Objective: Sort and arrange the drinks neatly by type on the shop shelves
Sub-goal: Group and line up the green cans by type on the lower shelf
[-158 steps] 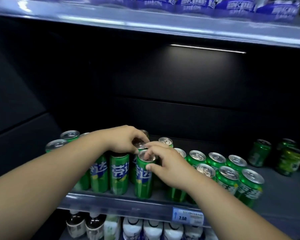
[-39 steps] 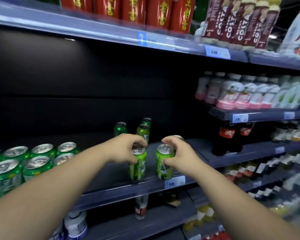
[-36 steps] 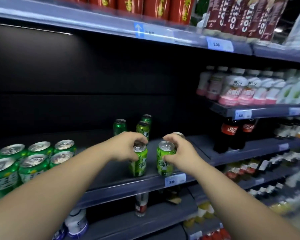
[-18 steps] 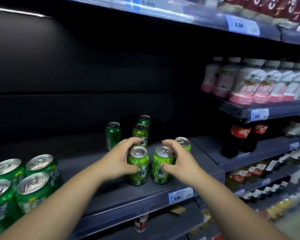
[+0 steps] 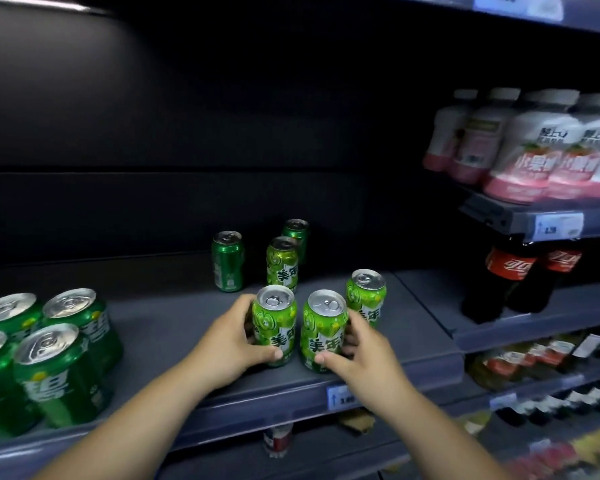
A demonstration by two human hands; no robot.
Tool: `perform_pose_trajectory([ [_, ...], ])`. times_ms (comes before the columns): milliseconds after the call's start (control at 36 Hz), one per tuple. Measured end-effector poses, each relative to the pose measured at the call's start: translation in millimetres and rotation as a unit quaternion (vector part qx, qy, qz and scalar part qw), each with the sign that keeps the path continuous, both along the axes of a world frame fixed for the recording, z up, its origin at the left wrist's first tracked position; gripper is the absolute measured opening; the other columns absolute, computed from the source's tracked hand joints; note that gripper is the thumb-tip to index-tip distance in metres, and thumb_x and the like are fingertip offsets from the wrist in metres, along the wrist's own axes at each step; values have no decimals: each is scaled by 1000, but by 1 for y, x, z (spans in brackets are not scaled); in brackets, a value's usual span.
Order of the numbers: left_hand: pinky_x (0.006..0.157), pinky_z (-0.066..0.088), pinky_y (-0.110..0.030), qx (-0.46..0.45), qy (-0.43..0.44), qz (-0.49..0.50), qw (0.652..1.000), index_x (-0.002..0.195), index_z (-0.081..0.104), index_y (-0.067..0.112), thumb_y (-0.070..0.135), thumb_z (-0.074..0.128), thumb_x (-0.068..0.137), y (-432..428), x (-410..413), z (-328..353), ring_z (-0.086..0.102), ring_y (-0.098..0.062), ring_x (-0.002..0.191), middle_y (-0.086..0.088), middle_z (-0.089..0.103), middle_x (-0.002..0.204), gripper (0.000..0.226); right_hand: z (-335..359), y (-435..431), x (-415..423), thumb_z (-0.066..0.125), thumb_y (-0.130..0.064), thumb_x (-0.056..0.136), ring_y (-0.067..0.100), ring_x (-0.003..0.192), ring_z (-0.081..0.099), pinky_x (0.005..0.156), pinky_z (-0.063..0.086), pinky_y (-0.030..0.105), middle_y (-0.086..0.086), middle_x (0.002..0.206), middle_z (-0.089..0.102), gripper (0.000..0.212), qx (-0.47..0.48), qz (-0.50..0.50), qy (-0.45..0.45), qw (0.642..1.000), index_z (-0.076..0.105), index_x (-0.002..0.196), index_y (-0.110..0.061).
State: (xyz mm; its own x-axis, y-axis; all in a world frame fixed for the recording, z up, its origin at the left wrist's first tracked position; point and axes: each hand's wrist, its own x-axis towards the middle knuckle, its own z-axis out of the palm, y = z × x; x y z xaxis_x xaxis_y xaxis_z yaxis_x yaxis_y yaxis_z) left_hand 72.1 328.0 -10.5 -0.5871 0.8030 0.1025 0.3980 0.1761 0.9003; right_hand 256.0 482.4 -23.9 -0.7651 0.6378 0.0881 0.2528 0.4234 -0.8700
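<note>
With each hand gripping one light-green can, left hand (image 5: 234,344) and right hand (image 5: 361,358) are lining them up at the shelf (image 5: 174,327) front; next, probably fetching the rear cans.

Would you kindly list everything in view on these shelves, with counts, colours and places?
left front can: one, light green, front of the middle shelf.
right front can: one, light green, beside it.
other light green cans: two, one behind on the right, one further back.
lone dark can: one, dark green, back of the shelf.
rearmost can: one, green, shade unclear, half hidden.
dark green cans: four visible, left end of the shelf.
cola bottles: two, dark, red labels, right shelf.
pink-and-white bottles: several, upper right shelf.
price tags: at least two, pale blue, shelf edges.
left hand: grips the left front can.
right hand: grips the right front can.
</note>
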Motion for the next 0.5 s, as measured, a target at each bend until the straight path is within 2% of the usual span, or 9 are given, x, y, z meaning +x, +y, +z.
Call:
perform_pose_trajectory([
  [111,90,55,-26,20,-33,16,999,120,55,27,-5,89,64,9,17,-4,65,-3,109,10,71,113,73,-1,10,13,87,-27,78,-10,106,63,99,54,26,-24,118,68,66,9,33,9,999,50,130,-46],
  [167,89,55,-25,27,-40,24,999,121,55,27,-6,88,65,13,26,-6,65,-4,111,11,71,115,73,0,17,19,88,-24,78,-10,106,63,98,54,24,-23,117,68,68,8,39,20,999,49,127,-50],
  [278,94,54,-32,27,-55,29,998,122,55,25,-3,89,64,22,43,-8,65,-9,114,10,70,119,73,-1,37,32,91,-22,73,-3,111,64,100,54,28,-21,122,67,77,-10,44,40,998,51,132,-51],
  [389,95,54,-32,31,-60,43,997,124,55,26,-7,87,65,34,65,-7,65,-10,115,8,70,119,75,5,60,50,91,-19,73,3,110,68,98,56,34,-14,120,71,70,-11,65,53,996,58,132,-38],
  [500,95,53,-30,36,-52,61,996,124,54,31,-4,86,68,43,83,-7,66,-10,112,9,71,116,73,11,87,66,91,-14,69,4,104,71,95,58,37,-14,114,73,69,27,80,57,995,60,118,-51],
])
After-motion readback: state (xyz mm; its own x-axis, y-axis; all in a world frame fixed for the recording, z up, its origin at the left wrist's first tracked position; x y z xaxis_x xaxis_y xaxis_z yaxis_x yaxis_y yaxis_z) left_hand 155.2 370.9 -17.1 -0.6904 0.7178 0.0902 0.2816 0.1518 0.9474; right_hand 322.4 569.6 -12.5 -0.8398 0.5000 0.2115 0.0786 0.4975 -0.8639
